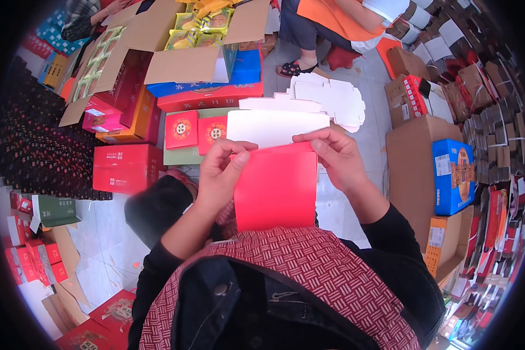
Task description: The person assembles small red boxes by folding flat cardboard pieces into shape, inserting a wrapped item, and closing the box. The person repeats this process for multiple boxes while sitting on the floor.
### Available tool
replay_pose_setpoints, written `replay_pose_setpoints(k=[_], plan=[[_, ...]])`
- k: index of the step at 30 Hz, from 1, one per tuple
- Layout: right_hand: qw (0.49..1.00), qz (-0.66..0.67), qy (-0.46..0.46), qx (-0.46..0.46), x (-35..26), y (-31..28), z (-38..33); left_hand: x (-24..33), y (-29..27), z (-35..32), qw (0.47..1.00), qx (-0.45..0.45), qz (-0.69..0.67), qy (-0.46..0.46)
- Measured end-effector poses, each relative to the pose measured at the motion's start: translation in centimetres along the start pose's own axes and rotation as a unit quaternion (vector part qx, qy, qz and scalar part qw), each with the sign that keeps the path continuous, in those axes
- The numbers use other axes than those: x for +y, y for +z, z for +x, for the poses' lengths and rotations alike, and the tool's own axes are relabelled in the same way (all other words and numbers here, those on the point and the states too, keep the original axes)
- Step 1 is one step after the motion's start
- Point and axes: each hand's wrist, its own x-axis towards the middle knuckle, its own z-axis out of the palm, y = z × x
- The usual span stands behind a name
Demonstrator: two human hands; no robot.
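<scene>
A red cardboard box blank point(276, 189) is held up in front of my lap, its far edge folded into a narrow flap. My left hand point(219, 172) pinches its left far corner between thumb and fingers. At the right far corner my right hand point(338, 156) grips the same edge, thumb on top. Just beyond lies a white cardboard blank point(277, 127), with more flat white box blanks point(328, 96) stacked behind it. Two small red boxes with round gold emblems, a left one point(181, 129) and a right one point(212, 133), sit past my left hand.
An open carton point(181, 65) with yellow-wrapped packs stands on blue and red boxes at the far left. A red carton point(127, 168) lies left. On the right are a brown carton point(408, 169), a blue box point(454, 177) and stacked cardboard. A person in orange point(335, 20) sits opposite.
</scene>
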Motion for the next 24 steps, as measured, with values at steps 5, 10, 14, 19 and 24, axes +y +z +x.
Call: replay_pose_setpoints(k=[5,10,14,19,24], plan=[[0.998,0.003,0.06,-0.007,0.1,-0.8,0.5,-0.7,-0.4,-0.2,0.999,-0.031,-0.011,-0.001],[0.995,-0.03,0.098,-0.01,0.3,-1.0,1.0,0.7,0.4,0.3,0.973,-0.061,0.22,0.038],[0.986,-0.1,0.123,-0.048,-0.8,-1.3,1.8,1.5,1.0,0.8,0.954,-0.084,0.284,0.051],[0.974,-0.163,0.14,-0.076,-0.6,-1.4,3.0,1.2,1.2,0.9,0.973,-0.062,0.224,0.002],[0.975,-0.194,0.062,-0.088,-0.1,-0.8,1.7,0.4,0.8,0.7,0.98,-0.028,0.185,-0.068]])
